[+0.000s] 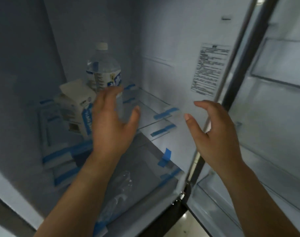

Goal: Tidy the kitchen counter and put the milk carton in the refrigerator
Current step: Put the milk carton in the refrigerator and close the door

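— Where is the milk carton (pixel 77 106)?
— Inside the fridge, on the shelf (pixel 151 103), just past your left hand (pixel 111 124), beside a water bottle (pixel 104 72).
— Are you holding anything?
— No. Your left hand and right hand (pixel 212 134) are both spread wide, holding nothing.

The milk carton (pixel 77 106) stands in the refrigerator (pixel 163 40) (left of the bottle (pixel 104 69)).
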A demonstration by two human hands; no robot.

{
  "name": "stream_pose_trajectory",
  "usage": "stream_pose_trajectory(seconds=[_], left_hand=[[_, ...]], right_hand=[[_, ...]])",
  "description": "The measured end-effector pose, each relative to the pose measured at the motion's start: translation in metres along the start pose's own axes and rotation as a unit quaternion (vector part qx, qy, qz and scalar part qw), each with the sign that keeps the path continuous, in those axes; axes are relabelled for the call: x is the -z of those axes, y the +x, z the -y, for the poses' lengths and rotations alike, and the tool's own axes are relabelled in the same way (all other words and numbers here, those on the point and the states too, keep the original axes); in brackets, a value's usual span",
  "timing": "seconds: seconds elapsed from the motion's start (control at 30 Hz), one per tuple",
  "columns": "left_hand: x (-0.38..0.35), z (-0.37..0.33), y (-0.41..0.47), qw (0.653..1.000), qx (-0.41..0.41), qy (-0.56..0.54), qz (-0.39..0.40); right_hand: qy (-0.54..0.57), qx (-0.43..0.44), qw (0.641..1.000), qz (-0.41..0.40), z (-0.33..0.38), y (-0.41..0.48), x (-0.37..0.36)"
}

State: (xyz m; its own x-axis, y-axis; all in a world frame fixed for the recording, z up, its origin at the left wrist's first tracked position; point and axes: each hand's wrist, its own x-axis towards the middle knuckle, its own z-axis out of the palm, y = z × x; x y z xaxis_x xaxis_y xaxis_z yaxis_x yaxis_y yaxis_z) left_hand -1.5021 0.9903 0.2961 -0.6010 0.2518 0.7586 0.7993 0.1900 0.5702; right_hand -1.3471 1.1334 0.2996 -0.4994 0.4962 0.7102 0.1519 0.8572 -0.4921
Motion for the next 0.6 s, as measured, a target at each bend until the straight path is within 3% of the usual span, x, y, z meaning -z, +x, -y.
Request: stream_pose_trajectory(seconds=[0.1, 0.3, 0.47, 0.6], left_hand=[[-0.033, -0.033, -0.021, 0.988, -0.030, -0.079, 0.130], [-0.088, -0.118, -0.069, 0.924, -0.141, -0.205, 0.292], [-0.108, -0.157, -0.106, 0.871, -0.255, -0.185, 0.376], [-0.115, -0.154, -0.129, 0.872, -0.268, -0.175, 0.369]], right_hand=[[-0.027, -0.009, 0.999, -0.042, 0.003, -0.020, 0.051], [-0.151, -0.098, 0.982, -0.052, -0.018, -0.092, 0.161], [-0.225, -0.188, 0.955, -0.030, -0.034, -0.157, 0.224], [-0.290, -0.167, 0.942, -0.024, -0.041, -0.186, 0.243]])
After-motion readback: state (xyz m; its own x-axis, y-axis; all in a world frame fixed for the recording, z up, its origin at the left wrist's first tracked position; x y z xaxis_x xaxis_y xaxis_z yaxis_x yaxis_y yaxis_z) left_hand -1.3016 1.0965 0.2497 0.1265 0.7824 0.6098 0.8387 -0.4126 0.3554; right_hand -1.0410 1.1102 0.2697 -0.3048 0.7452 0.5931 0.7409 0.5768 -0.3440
